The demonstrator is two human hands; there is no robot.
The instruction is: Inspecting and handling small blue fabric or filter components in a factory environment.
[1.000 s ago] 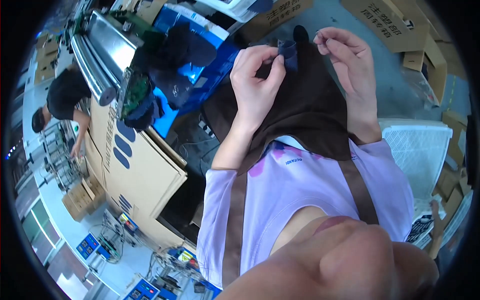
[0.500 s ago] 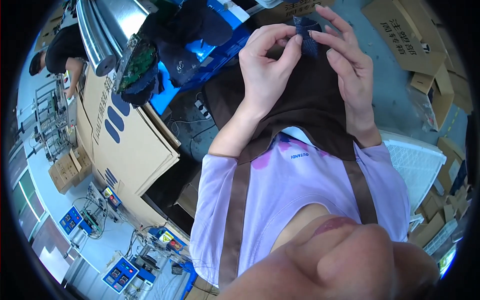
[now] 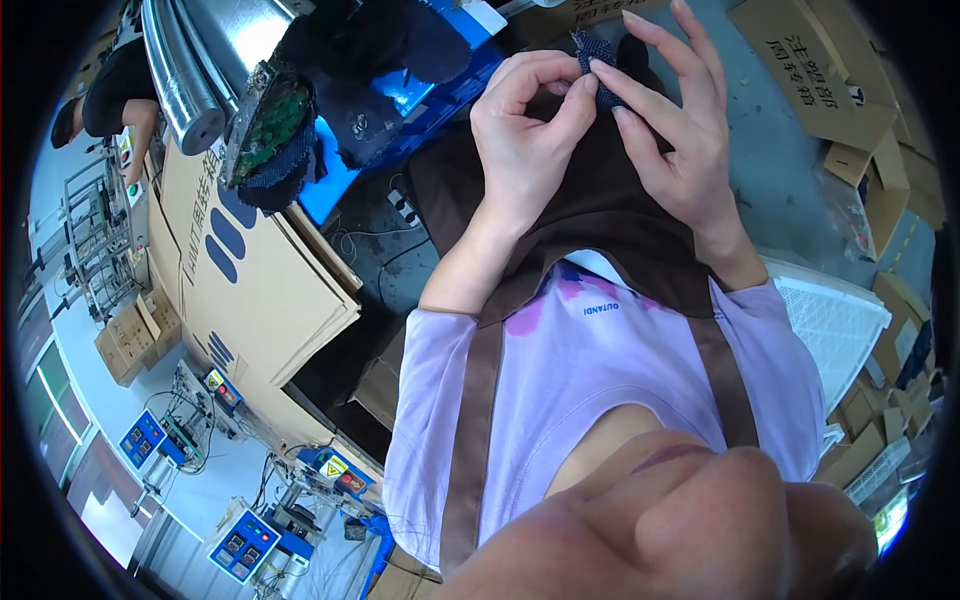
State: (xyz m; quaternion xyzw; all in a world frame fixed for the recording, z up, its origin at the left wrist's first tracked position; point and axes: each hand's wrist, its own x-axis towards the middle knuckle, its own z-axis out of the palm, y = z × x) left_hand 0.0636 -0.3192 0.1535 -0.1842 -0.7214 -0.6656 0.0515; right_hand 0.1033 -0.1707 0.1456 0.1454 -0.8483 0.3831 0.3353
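Up near the top of the view, a small piece of dark blue woven cloth [image 3: 597,50] with a frayed edge is pinched between the thumb and index finger of my left hand [image 3: 528,130]. A fingertip of my right hand [image 3: 682,130] rests against the cloth from the other side. The right thumb lies close to the cloth's lower end, and the other right fingers stretch up and apart. Behind the hands is my brown apron [image 3: 590,190]. Part of the cloth is hidden by the fingers.
Left of my hands, dark cloth pieces [image 3: 370,60] lie by a metal cylinder [image 3: 185,100] and a blue crate [image 3: 440,95]. Flattened cardboard [image 3: 250,290] leans below. Boxes [image 3: 810,80] and a white basket [image 3: 830,320] stand right. Another person [image 3: 120,95] works far left.
My right hand has moved left and in toward the cloth, its fingertip now against it. The cloth has tilted and shifted slightly left with my left hand.
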